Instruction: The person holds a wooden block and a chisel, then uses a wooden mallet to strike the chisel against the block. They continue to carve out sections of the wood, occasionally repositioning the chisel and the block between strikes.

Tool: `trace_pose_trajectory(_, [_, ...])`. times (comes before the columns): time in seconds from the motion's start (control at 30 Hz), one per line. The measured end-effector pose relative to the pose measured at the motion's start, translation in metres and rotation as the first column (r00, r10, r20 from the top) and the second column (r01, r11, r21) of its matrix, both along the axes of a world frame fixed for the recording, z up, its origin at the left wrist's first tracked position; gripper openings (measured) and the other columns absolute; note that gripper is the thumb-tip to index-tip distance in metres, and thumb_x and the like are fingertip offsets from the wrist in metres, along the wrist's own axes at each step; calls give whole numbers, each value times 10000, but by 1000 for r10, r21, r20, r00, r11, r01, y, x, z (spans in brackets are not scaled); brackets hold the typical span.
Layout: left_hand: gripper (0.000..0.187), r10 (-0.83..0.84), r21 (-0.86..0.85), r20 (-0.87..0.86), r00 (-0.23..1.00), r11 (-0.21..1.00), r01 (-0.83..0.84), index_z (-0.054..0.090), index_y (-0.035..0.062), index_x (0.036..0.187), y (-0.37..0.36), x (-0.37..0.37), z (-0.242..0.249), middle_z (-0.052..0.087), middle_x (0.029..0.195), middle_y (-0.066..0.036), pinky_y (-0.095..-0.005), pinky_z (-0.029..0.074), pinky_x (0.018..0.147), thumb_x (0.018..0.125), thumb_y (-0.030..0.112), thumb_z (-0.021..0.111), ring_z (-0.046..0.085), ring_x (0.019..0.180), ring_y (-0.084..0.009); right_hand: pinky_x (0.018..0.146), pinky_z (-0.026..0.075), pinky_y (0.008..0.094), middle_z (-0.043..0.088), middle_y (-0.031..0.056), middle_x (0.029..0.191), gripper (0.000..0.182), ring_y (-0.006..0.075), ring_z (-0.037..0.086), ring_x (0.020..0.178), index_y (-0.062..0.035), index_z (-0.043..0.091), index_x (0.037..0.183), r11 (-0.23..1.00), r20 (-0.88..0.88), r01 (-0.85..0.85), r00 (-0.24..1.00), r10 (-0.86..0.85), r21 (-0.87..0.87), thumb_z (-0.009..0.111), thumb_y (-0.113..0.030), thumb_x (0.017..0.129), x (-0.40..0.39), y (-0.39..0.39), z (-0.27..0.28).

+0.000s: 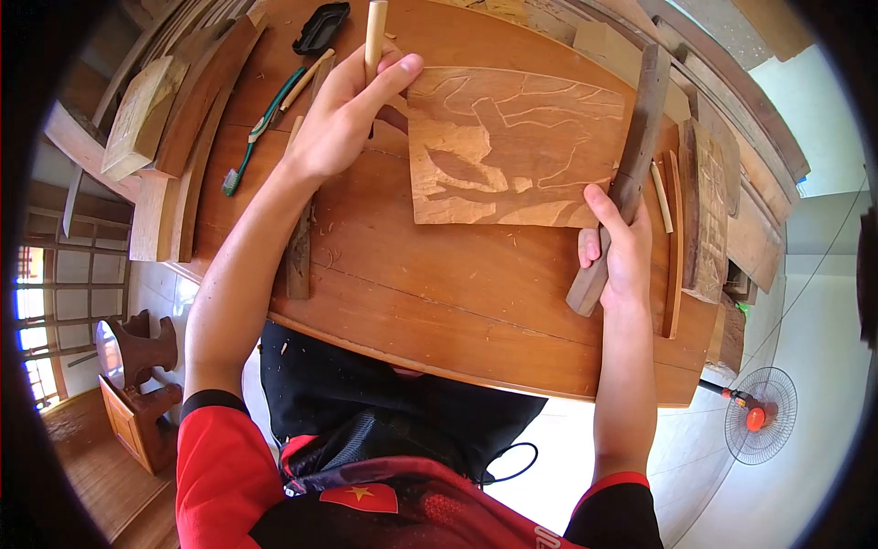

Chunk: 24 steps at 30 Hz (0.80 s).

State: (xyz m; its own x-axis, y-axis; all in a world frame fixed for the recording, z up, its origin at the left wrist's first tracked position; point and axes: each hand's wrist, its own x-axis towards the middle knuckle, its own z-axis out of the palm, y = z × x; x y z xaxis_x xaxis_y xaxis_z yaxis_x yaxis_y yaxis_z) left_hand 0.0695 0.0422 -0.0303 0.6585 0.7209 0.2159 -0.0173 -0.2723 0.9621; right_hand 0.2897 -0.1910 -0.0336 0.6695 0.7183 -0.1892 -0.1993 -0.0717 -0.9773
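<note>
My left hand (pixel 346 108) is closed around an upright, pale round wooden handle (pixel 375 35); its lower end is hidden by the fingers. Beside that hand lies a wooden panel (pixel 512 146) with carved outlines and a lighter cut-away area at its lower left. My right hand (pixel 624 247), at the panel's lower right corner, grips a long dark squared wooden bar (pixel 642 128), which slants along the panel's right edge.
On the brown table (pixel 439 302) are a green toothbrush (pixel 261 133), a black tray (pixel 321 27), a pale stick (pixel 661 197) and scattered shavings. Timber blocks (pixel 142 119) are stacked left, more boards (pixel 704 210) right. A fan (pixel 759 416) stands beyond the table.
</note>
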Motion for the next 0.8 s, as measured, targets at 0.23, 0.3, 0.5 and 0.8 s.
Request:
trace_pose_trajectory(0.23, [365,7,0,4,1000,1000,-7,524,87,965,-4,0,4,572,955,-17,-315,568,767,1031,429,633,579,929,-109,373,372,267,609,47,973,486,87,462,435,-51,508,1174,1000,6,-24,1000,24,-14,844,-204,858,1,1,-1])
trace_pose_trajectory(0.3, [352,11,4,-10,1000,1000,-11,519,92,958,-3,1,4,572,951,-17,-313,582,743,1025,411,652,581,921,-104,372,371,269,605,49,982,481,89,461,432,-48,511,1172,999,-5,-32,999,32,-20,841,-200,856,2,0,-1])
trace_pose_trajectory(0.5, [350,-15,-68,-41,999,998,12,497,103,926,-1,1,4,561,928,-24,-315,618,652,993,373,709,592,879,-103,370,368,268,592,48,989,499,95,462,426,-42,514,1175,998,2,-51,999,51,-41,846,-223,849,5,-1,-1])
trace_pose_trajectory(0.8, [262,-48,-105,3,999,993,48,462,177,922,-5,3,4,442,833,83,-216,489,659,1010,306,672,486,788,-17,371,372,264,580,52,914,531,103,453,433,-36,549,1121,995,88,-27,996,35,-99,791,-448,890,3,-1,3])
